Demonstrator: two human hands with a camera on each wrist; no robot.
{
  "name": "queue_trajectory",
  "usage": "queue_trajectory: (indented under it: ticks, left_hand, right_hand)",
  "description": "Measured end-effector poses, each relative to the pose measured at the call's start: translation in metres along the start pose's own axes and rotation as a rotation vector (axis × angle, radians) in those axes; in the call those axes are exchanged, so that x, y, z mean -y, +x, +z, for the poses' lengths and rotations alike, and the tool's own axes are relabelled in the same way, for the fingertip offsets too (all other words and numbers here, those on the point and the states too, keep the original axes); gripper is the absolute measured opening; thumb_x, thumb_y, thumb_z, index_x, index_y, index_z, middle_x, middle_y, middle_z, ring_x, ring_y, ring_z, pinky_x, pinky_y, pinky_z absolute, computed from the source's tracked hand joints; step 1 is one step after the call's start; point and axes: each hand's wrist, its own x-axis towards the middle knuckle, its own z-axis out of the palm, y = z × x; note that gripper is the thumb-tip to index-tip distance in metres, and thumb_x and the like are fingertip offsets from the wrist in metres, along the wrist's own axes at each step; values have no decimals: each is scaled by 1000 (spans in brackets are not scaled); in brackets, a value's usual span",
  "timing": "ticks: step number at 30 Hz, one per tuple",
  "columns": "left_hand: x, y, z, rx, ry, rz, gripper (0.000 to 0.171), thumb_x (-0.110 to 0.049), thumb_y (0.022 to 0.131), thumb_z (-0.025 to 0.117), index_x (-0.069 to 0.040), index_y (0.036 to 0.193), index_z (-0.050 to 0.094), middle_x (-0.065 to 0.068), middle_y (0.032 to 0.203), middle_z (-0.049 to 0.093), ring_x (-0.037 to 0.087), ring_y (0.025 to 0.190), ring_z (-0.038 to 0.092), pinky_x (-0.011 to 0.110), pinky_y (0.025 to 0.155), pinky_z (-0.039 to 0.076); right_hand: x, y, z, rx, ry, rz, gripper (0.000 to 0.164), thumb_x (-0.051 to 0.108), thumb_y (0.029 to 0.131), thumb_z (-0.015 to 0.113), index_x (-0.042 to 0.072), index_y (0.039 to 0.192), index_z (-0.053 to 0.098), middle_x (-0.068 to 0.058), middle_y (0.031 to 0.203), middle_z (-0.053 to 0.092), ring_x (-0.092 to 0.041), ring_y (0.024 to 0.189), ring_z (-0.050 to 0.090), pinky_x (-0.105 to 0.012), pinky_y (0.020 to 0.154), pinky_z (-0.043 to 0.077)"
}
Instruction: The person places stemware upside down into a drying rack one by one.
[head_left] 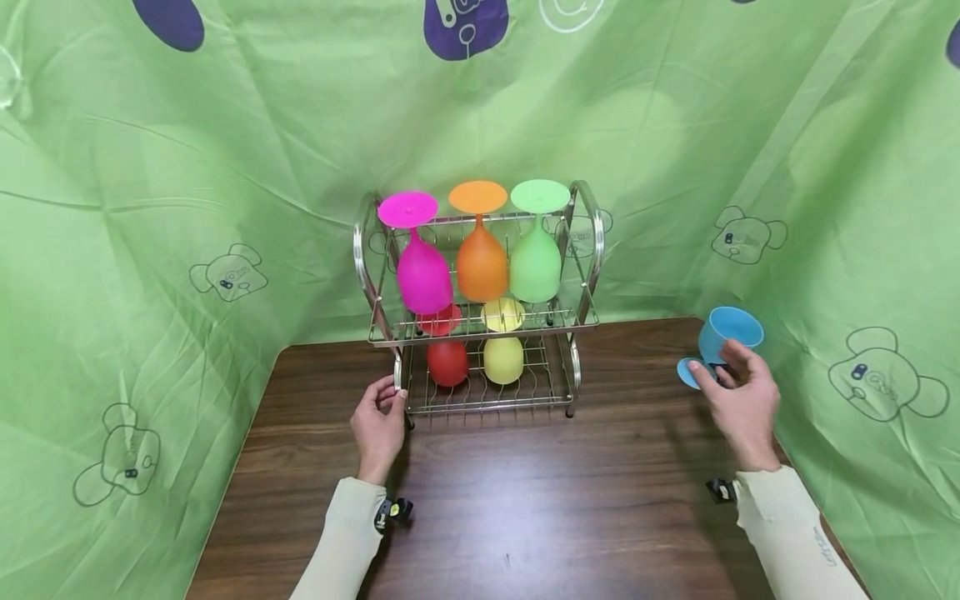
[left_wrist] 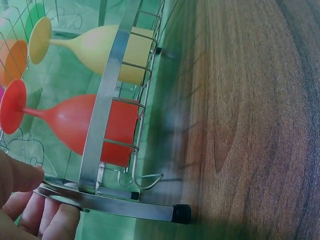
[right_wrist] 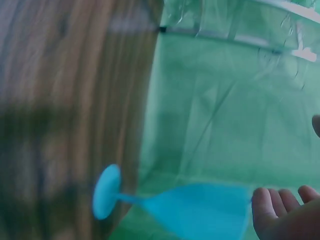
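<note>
A two-tier metal dish rack (head_left: 483,338) stands at the back of the table, and my left hand (head_left: 378,423) pinches its left front upright between thumb and fingers. On the upper tier, upside down, are a magenta goblet (head_left: 424,275), an orange goblet (head_left: 482,265) and a light green goblet (head_left: 536,265). Below them a red goblet (left_wrist: 75,120) and a yellow goblet (left_wrist: 100,50) are also inverted. A blue goblet (head_left: 726,323) stands upright at the right. My right hand (head_left: 750,408) is beside it, fingers apart; whether the fingertips touch the bowl, I cannot tell.
Green cloth (head_left: 300,167) with printed bear faces hangs at the back and both sides, close to the blue goblet. The brown wooden table (head_left: 525,500) spreads in front of the rack. Small dark devices are strapped to both wrists.
</note>
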Motion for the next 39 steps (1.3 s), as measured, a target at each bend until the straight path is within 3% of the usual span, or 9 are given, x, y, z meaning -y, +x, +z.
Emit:
queue_trajectory:
  ticks: [8, 14, 24, 39]
  left_hand:
    - [1, -1, -1, -10, -4, 0, 28, -10, 94, 78, -11, 123, 75, 10, 105, 79, 28, 93, 75, 9, 74, 45]
    - [2, 0, -2, -6, -4, 10, 29, -10, 95, 78, -11, 123, 75, 10, 105, 79, 28, 93, 75, 10, 74, 46]
    - [2, -1, -2, 8, -13, 0, 28, -10, 94, 79, -11, 122, 75, 11, 104, 79, 28, 93, 76, 15, 78, 48]
    - [-1, -2, -1, 27, -8, -8, 28, -11, 95, 78, -11, 122, 75, 10, 106, 78, 27, 94, 74, 13, 77, 47]
  right_hand:
    - [-28, 24, -10, -200, 35, 94, 68, 22, 82, 92, 13, 143, 63, 7, 130, 60, -11, 124, 59, -13, 96, 56]
    - [-49, 42, -4, -287, 72, 137, 76, 25, 80, 93, 17, 147, 58, 11, 129, 52, -11, 128, 55, -22, 107, 54]
    - [-68, 65, 9, -285, 14, 182, 88, 34, 77, 94, 26, 153, 49, 8, 143, 52, -10, 136, 51, -27, 114, 50]
    - [-72, 73, 13, -279, 3, 182, 83, 35, 78, 94, 27, 151, 53, 6, 145, 54, -13, 137, 52, -28, 113, 51]
